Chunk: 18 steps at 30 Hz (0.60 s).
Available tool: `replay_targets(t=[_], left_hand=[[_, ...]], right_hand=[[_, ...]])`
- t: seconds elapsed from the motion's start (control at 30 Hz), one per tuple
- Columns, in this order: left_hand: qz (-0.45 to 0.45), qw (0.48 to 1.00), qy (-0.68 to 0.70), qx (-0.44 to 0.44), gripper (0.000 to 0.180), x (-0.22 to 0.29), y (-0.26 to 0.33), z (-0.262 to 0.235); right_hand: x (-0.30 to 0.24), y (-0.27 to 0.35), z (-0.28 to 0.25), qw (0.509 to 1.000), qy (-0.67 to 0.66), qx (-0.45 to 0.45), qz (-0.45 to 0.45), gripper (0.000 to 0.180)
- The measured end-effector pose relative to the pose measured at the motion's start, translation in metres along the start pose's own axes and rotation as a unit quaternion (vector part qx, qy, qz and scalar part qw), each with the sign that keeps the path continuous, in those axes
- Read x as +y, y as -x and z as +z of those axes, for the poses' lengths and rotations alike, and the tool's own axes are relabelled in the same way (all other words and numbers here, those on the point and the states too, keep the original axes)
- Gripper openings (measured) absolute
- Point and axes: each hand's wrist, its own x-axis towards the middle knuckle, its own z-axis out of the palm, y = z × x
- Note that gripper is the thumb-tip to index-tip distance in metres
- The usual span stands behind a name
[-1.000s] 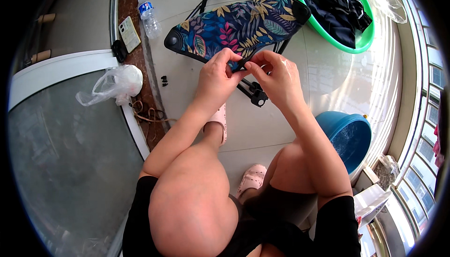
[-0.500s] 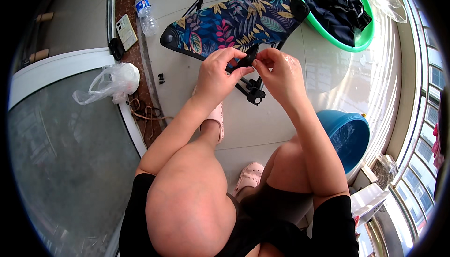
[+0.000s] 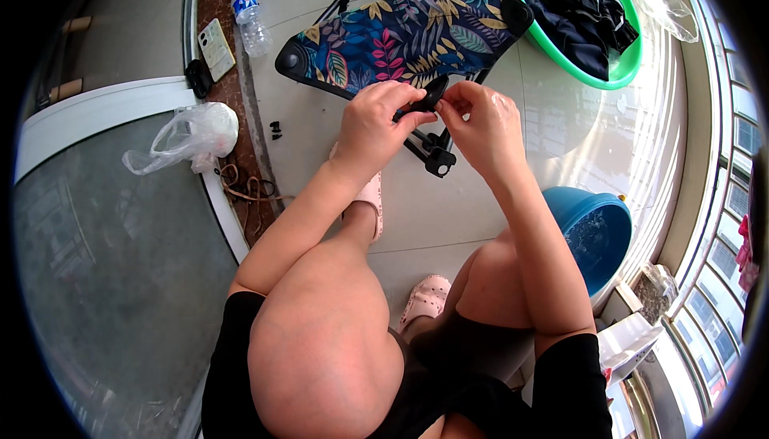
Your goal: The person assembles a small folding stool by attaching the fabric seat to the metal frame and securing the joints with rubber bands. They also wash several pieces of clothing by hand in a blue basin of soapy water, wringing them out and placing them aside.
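Observation:
My left hand (image 3: 375, 122) and my right hand (image 3: 479, 122) meet over the floor and both pinch a small black plastic part (image 3: 434, 91) between their fingertips. Just beyond them stands a folding stool (image 3: 400, 38) with a leaf-patterned fabric seat on black legs. One black leg end (image 3: 439, 165) of the stool lies on the tiles below my hands. My bare knees and pink sandals (image 3: 424, 299) fill the lower middle.
A green basin (image 3: 621, 78) holding dark clothes sits at the top right. A blue bucket (image 3: 593, 227) stands at the right. A water bottle (image 3: 250, 18), a phone (image 3: 216, 48), a clear plastic bag (image 3: 192, 136) and two tiny black pieces (image 3: 275, 128) lie at the left near a white-framed glass panel (image 3: 112, 106).
Both hands have lifted the black part slightly up toward the stool's seat edge. The view has shifted a little; the stool and basins stay where they were.

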Motion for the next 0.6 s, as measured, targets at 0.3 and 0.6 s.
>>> replay_targets(t=[0.3, 0.6], left_hand=[[-0.028, 0.998, 0.055, 0.026, 0.017, -0.004, -0.001, 0.004], [-0.049, 0.997, 0.051, 0.038, 0.015, -0.007, 0.0, 0.005]], right_hand=[[0.002, 0.005, 0.005, 0.997, -0.068, -0.001, 0.04, 0.016], [0.007, 0.008, 0.011, 0.993, -0.109, 0.019, 0.041, 0.016]])
